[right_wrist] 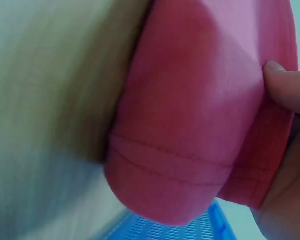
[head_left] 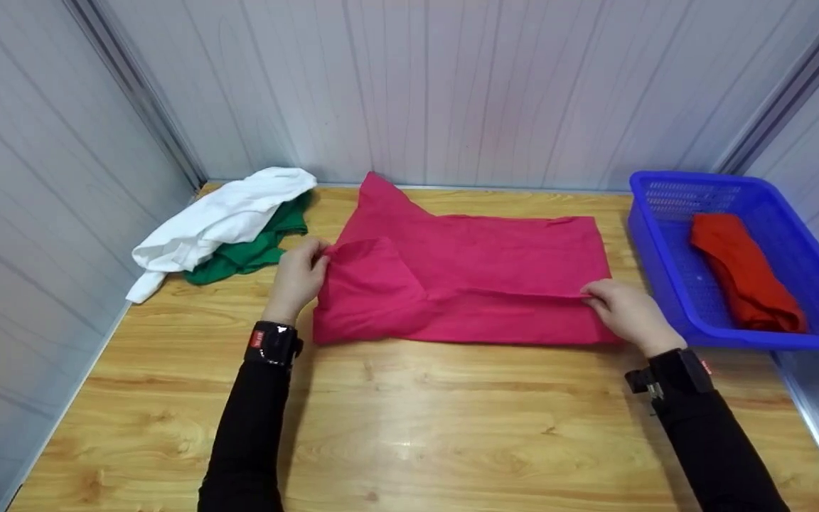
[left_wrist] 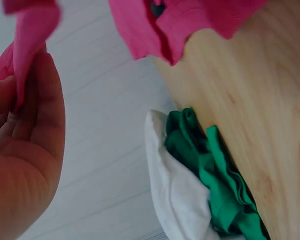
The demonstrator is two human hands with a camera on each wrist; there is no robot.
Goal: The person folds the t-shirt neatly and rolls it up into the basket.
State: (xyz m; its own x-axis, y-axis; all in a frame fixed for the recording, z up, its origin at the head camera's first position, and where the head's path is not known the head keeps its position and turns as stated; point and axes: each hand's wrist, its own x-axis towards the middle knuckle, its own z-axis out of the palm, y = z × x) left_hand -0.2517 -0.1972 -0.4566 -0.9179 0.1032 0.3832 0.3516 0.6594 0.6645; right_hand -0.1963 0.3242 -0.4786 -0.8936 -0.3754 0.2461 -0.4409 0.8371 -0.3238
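Note:
A bright pink T-shirt (head_left: 502,252) lies across the table, its near long side lifted and folded over toward the middle. My left hand (head_left: 298,279) pinches the shirt at its left end, by the folded-in sleeve part. At the opposite end, my right hand (head_left: 626,313) pinches the raised edge near the hem. The right wrist view shows the thumb (right_wrist: 285,90) pressed on the cloth, with a double-stitched hem (right_wrist: 175,170) curving below it. In the left wrist view, pink cloth (left_wrist: 32,35) passes between thumb and fingers. One sleeve corner points toward the back wall.
To the left, a crumpled white garment (head_left: 221,217) lies partly over a green one (head_left: 242,257). A blue plastic basket (head_left: 672,291) stands at the right, with a folded orange-red garment (head_left: 747,274) inside. Pale panel walls (head_left: 488,92) enclose the wooden table (head_left: 409,427) on three sides.

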